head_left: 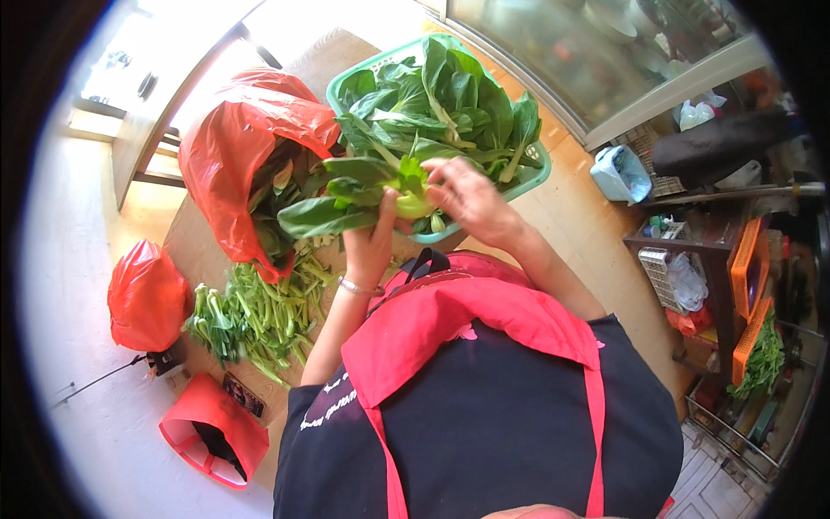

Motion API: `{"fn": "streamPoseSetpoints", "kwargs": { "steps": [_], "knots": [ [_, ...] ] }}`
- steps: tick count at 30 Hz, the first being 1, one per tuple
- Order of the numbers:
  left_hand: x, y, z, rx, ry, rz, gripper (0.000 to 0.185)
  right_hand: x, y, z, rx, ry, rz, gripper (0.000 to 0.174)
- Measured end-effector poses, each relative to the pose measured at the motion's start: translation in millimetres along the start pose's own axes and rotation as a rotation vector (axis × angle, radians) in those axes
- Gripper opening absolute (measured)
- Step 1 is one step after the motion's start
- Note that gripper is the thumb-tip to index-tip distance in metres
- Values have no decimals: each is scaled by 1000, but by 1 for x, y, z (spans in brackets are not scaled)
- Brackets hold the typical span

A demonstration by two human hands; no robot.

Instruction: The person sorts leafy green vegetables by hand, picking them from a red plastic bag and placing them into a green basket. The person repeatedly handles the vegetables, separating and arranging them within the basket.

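Note:
My left hand [376, 224] grips a head of leafy greens [353, 191], its leaves pointing left and its pale stem end to the right. My right hand [470, 198], slightly blurred, is at the stem end with fingers bent; whether it pinches a stalk I cannot tell. Behind and under the hands is a green plastic basket [543, 170] heaped with leafy greens [476, 97]. An open red plastic bag [227, 156] holding more greens lies left of my left hand. Cut green stalks [272, 311] are spread on the wooden table [194, 224] below that bag.
A tied red plastic bag [148, 295] sits at the table's left edge. Near it are a red tote bag [214, 428] and a phone-like dark object [244, 394]. To the right stand a light blue bin [620, 174] and a shelf [710, 246] with orange baskets [749, 266], beside a sliding glass door [583, 58].

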State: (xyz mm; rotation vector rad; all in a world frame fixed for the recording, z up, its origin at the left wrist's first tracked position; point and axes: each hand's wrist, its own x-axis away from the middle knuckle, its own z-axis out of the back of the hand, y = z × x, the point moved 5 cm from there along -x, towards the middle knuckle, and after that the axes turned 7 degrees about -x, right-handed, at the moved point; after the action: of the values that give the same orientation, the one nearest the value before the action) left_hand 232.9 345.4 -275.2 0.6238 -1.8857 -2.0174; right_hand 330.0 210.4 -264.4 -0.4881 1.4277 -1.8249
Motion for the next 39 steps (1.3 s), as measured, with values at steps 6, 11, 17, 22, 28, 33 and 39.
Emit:
{"fn": "streamPoseSetpoints", "kwargs": {
  "steps": [6,11,17,22,28,33,39],
  "knots": [
    [-10,1,-19,51,21,63,13,-3,-2,-16,-128,154,88,23],
    [-2,12,-36,-536,-16,-144,16,5,20,-15,-666,280,-293,30],
    [15,25,-41,-437,-39,-453,19,0,61,0,-1441,434,-275,25],
    [7,19,-20,54,33,15,11,-16,30,45,-939,204,-218,35],
    [-12,23,-20,138,-22,73,22,-18,-4,-14,-425,170,-149,37],
    [-1,24,-4,100,94,27,18,-14,-5,-36,-516,36,-335,49],
    [8,27,20,139,51,119,14,-23,-1,-62,-834,-150,-457,40]
  ]
}}
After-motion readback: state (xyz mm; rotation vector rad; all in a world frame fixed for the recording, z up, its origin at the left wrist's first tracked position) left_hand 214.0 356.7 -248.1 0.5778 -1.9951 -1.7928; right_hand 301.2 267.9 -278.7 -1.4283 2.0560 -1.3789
